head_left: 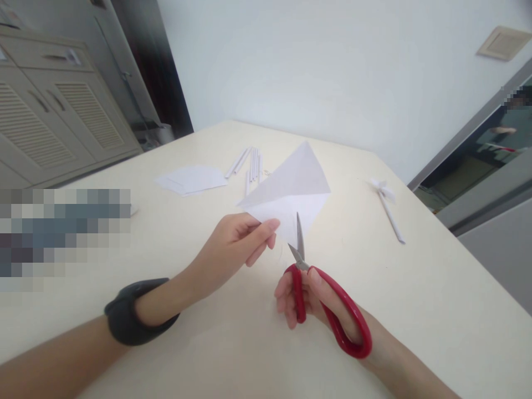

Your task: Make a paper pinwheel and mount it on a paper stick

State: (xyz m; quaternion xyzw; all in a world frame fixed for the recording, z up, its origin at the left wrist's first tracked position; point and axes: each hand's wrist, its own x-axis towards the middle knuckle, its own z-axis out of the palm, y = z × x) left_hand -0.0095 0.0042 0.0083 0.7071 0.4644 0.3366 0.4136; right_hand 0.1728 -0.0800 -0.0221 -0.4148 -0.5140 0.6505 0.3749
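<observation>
My left hand (pixel 239 241) pinches the near left corner of a folded white paper (pixel 293 185), a triangle lifted off the cream table (pixel 415 288). A black band wraps that wrist. My right hand (pixel 310 302) grips red-handled scissors (pixel 328 305). Their blades are parted, and one blade points up into the paper's lower edge just right of my left fingers.
Several rolled white paper sticks (pixel 249 163) and a few flat paper sheets (pixel 191 180) lie at the far side. A paper pinwheel on a stick (pixel 388 208) rests to the right. A louvred cabinet (pixel 54 116) stands at left; a doorway opens at right.
</observation>
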